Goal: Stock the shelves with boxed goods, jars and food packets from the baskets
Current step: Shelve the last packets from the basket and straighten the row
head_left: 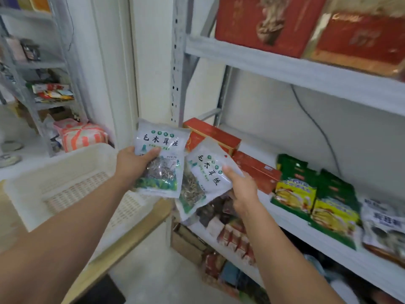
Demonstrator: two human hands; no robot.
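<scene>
Left hand (pixel 131 164): fingers and thumb clamped on one dried-fungus packet (pixel 161 163), just beside the basket (pixel 65 172).
Right hand (pixel 244 189): pinching a second packet (pixel 206 172) at the shelf (pixel 256 141) front.
Technique: lay both flat, labels up, clear of the red boxes (pixel 215 133).

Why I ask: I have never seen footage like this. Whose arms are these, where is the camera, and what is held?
No machine here: a person wears a camera on the head, which looks down at their own bare arms. The left hand holds a first packet of dried food, thumb on its front. The right hand holds a second packet of the same kind, tilted. Ahead, on the white shelf, lie red boxes and green packets. A pale basket stands on the left.
</scene>
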